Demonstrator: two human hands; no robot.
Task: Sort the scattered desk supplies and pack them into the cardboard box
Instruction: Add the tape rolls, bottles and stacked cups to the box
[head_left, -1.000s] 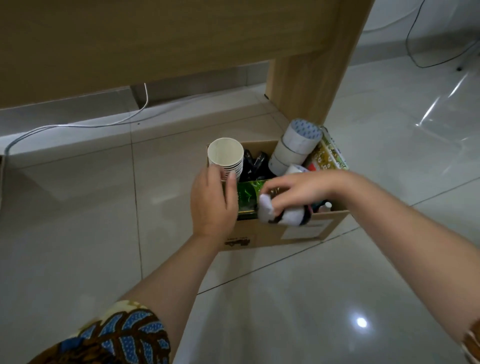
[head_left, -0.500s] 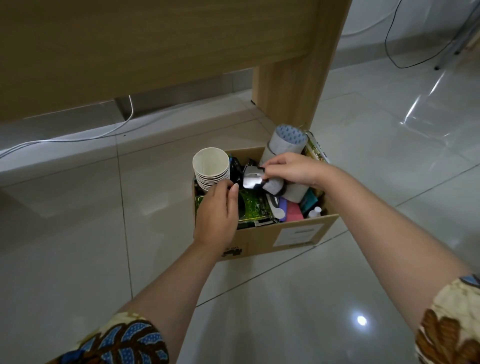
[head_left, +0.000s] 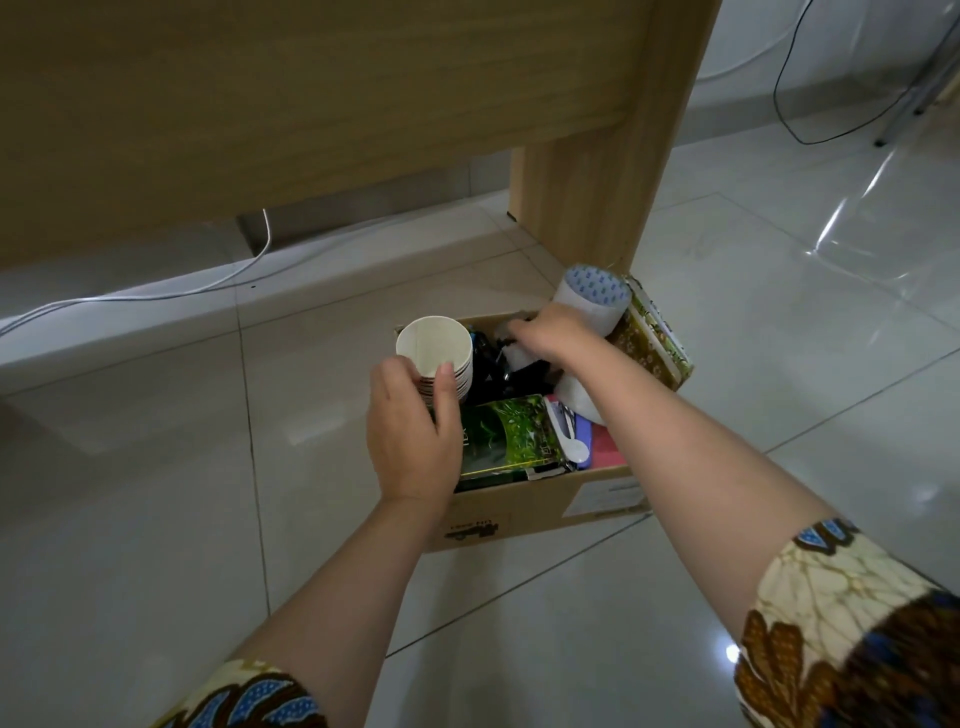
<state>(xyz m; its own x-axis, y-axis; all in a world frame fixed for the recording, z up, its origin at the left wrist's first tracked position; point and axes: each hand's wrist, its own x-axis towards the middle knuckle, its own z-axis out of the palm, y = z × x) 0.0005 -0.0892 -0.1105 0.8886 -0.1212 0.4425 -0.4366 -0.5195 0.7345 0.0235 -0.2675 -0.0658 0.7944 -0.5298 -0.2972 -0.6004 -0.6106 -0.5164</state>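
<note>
Tiled floor (head_left: 156, 467), wooden desk (head_left: 311, 104) above: the cardboard box (head_left: 519, 512) stands by the desk leg, full of supplies. On my feed the left hand (head_left: 410, 441) grasps the paper cup stack (head_left: 434, 348) at the box's far-left corner. The right hand (head_left: 553, 338) curls its fingers over dark items (head_left: 488, 364) at the far edge; I cannot tell whether it grips anything.

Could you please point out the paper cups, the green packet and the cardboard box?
paper cups (head_left: 434, 345): head view, inside of top cup.
green packet (head_left: 511, 436): head view, its printed face.
cardboard box (head_left: 535, 512): head view, bare front wall.
</note>
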